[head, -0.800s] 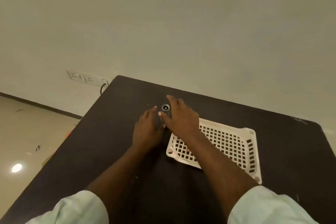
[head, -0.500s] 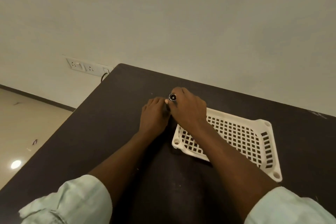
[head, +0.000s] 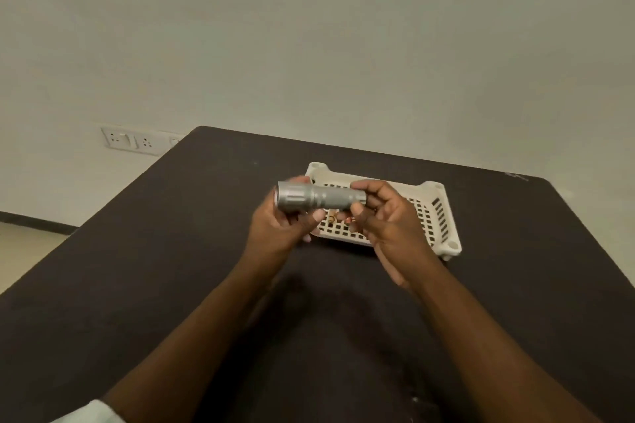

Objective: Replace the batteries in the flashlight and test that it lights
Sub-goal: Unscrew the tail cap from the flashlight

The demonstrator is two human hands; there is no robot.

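Observation:
A grey metal flashlight [head: 318, 197] is held level above the dark table [head: 171, 251], its wide head pointing left. My left hand [head: 281, 227] grips the head end from below, fingers curled behind it and thumb in front. My right hand [head: 388, 216] pinches the tail end between thumb and fingers. Under the flashlight, small orange and brass bits [head: 338, 217] show in the white tray [head: 433, 216]; they are too hidden by my fingers to name.
The white slotted plastic tray sits on the table behind my hands, toward the far edge. A wall socket plate [head: 134, 141] is on the wall at the left. The table's left edge drops to a pale floor [head: 24, 244].
The flashlight stood upright on the table under both hands; it is now lifted and turned level, one hand at each end. My view has tilted down and the hands came nearer.

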